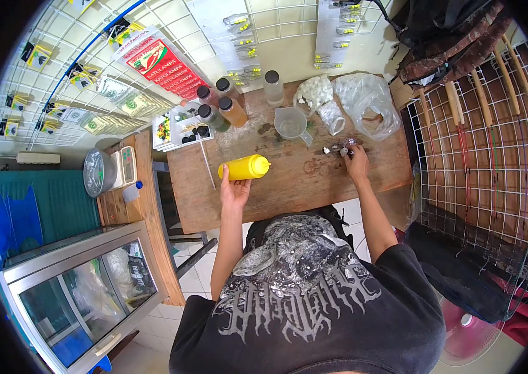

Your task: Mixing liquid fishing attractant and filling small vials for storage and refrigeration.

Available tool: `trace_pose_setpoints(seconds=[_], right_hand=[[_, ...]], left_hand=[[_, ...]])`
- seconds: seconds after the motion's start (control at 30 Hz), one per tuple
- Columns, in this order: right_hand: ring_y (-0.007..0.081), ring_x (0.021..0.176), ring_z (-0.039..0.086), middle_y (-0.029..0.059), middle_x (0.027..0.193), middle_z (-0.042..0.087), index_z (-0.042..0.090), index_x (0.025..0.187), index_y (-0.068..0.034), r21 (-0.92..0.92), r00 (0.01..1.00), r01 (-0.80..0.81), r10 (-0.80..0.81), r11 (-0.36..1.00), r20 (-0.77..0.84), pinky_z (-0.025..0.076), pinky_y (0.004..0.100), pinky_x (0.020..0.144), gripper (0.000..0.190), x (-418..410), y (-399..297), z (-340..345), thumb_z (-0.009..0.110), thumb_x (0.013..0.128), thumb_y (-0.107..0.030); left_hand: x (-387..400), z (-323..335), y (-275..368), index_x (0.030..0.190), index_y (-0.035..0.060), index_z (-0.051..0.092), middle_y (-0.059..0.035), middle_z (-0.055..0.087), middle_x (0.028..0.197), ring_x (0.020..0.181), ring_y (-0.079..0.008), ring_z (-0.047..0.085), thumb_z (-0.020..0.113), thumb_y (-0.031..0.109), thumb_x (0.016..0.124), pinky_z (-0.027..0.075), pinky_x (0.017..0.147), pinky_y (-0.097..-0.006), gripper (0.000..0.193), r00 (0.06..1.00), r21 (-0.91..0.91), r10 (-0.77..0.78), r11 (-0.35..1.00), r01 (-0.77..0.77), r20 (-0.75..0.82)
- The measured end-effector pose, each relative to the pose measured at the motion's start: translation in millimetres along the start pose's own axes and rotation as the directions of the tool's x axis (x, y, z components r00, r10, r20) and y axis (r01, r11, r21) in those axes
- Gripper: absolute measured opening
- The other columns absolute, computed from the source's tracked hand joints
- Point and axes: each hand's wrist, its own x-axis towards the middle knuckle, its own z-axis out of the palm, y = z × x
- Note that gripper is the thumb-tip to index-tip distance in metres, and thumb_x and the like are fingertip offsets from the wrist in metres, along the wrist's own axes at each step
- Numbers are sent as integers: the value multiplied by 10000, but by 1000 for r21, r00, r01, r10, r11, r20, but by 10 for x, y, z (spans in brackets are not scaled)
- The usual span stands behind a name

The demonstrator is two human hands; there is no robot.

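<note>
My left hand [235, 189] is closed around a yellow squeeze bottle [244, 168], which lies tilted with its nozzle to the right. My right hand [357, 161] reaches down to small items on the wooden table [287, 187]; its fingertips touch a small dark, shiny object [349, 152], and whether they grip it is unclear. A small white piece [326, 150] lies just left of those fingers. Between and beyond the hands stands a translucent measuring jug [290, 123]. Behind it is a clear bottle with a black cap [273, 89].
Several black-capped bottles [232, 112] of coloured liquid stand at the back left beside a white compartment tray [182, 124]. A thin stick [207, 163] lies near them. Plastic bags [367, 105] fill the back right. A digital scale [126, 166] and metal bowl [99, 173] are farther left.
</note>
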Motion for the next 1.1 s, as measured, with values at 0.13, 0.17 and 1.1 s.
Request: trace_pose_setpoints(seconds=[0.13,0.17,1.1], right_hand=[[425,998,633,188,1051,674,664,1090,-26,17,995,71,-70,997,-75,514,475,871,303,-11,-65,-4,744,834,-165],[406,948,664,180,986,691,665,1079,-20,30,999,10,-9,1000,-40,536,455,830,274,-38,-120,-28,732,847,-152],[242,772,671,140,1000,670,693,1160,16,573,862,287,-467,768,195,535,334,682,297,-680,-1854,-541,717,874,-56]], left_hand=[[18,19,15,1329,22,499,-122,540,1328,1243,-256,540,768,453,875,459,1084,-417,681,1000,12,2,1000,-2,-6],[25,12,23,1329,22,499,-122,540,1328,1243,-256,540,768,453,875,459,1084,-417,681,1000,8,7,1000,-7,-9],[-276,706,339,1278,77,537,-47,646,1156,1013,-156,657,722,170,947,565,847,-322,390,884,218,364,875,-432,292]])
